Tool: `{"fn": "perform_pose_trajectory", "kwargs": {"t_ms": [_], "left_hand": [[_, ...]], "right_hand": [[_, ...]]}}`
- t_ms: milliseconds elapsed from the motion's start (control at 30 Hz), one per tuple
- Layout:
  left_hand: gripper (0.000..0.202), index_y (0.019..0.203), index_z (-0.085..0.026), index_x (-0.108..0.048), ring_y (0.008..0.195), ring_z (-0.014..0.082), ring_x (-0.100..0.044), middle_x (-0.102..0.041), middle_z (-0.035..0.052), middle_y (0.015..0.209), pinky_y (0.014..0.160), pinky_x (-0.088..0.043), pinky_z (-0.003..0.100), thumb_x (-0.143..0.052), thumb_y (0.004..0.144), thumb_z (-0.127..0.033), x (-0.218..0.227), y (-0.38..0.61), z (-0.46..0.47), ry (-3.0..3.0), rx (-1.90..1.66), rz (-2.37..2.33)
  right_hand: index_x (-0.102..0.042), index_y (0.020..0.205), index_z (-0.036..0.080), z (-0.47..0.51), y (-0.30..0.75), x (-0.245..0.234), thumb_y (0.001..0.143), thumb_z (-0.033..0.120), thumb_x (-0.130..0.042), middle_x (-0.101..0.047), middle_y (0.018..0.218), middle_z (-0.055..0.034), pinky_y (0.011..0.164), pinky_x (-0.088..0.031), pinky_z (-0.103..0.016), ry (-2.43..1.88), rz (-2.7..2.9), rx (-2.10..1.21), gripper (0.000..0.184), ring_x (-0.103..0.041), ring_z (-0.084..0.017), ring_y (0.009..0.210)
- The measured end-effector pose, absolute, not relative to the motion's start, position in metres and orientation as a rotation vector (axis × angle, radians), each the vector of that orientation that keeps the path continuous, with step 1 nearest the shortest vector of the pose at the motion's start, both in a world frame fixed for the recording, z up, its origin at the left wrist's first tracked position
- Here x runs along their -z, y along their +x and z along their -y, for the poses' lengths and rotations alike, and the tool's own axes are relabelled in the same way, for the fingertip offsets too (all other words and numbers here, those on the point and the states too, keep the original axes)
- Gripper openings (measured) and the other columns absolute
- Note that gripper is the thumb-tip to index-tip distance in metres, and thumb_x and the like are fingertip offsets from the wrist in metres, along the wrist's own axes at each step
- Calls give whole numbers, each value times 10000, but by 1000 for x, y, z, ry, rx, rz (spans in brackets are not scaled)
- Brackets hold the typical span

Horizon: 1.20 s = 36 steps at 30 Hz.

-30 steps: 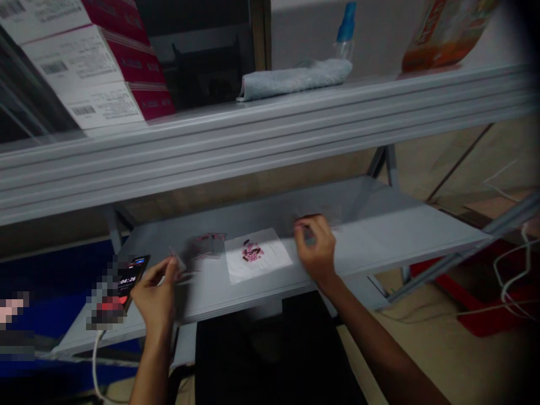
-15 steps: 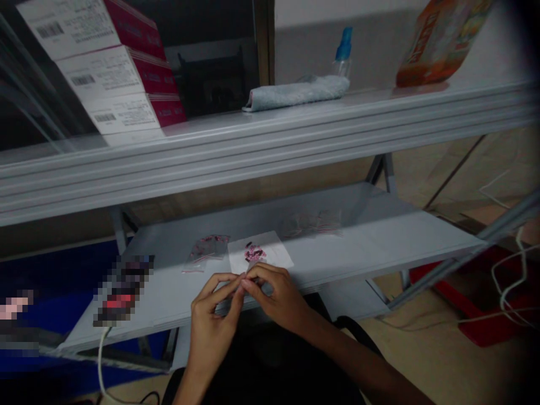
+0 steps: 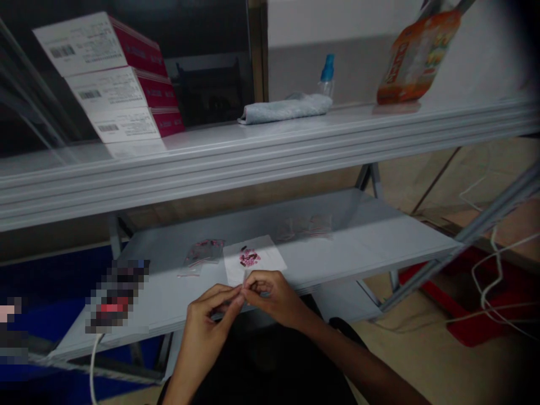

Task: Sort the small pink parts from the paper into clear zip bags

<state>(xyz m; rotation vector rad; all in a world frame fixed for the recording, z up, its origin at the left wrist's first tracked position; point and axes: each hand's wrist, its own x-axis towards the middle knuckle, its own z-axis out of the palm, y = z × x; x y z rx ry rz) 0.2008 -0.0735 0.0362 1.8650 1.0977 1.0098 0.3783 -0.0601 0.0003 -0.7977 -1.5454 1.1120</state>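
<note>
My left hand and my right hand meet at the fingertips at the front edge of a pale grey metal shelf. Both pinch a small transparent plastic bag, which is mostly hidden by the fingers. Just beyond them lies a white paper sheet holding a small heap of pink and dark pieces. Left of the sheet is a stack of small transparent bags with pink marks. More such bags lie farther back on the right.
A pixelated phone with a white cable lies at the shelf's left. Above runs an upper shelf carrying boxes with barcode labels, a folded towel, a blue-capped spray bottle and an orange packet.
My hands have come together from opposite sides of the sheet to meet in front of it. The view has also tilted slightly, shifting the shelves in the frame.
</note>
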Motion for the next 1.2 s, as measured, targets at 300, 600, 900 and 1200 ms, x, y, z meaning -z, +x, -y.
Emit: {"fn": "perform_pose_trajectory", "kwargs": {"t_ms": [300, 600, 900, 1200], "left_hand": [[239, 861, -167, -767, 692, 200, -687, -754, 76, 760, 659, -548, 295, -636, 874, -366, -33, 189, 71, 1691, -822, -1082], [228, 590, -183, -601, 547, 141, -565, -595, -12, 558, 548, -390, 239, -552, 812, -170, -37, 188, 78, 2133, -791, -1344], [131, 938, -211, -645, 967, 259, -633, -684, 87, 969, 833, -499, 373, -661, 813, -248, -44, 198, 84, 2432, -1104, -1289], [542, 1267, -256, -588, 1295, 315, -528, -649, 111, 1286, 1105, -377, 551, -780, 770, -357, -23, 193, 66, 2309, -1100, -1068]], "right_hand": [[-577, 743, 177, 70, 380, -13, 962, 201, -468, -577, 698, 18, 643, -405, -231, -890, 1834, -942, 246, -549, -117, 662], [-469, 616, 192, 75, 371, -1, 730, 60, -546, -500, 606, 33, 583, -312, -256, -1126, 1998, -346, 190, -440, -116, 572], [-512, 619, 192, 71, 382, -14, 725, 87, -545, -552, 611, 20, 591, -374, -249, -1184, 1822, -421, 153, -501, -124, 578], [-627, 712, 176, 61, 390, -19, 839, 162, -567, -645, 698, 7, 579, -446, -224, -940, 1763, -837, 142, -581, -119, 618]]}}
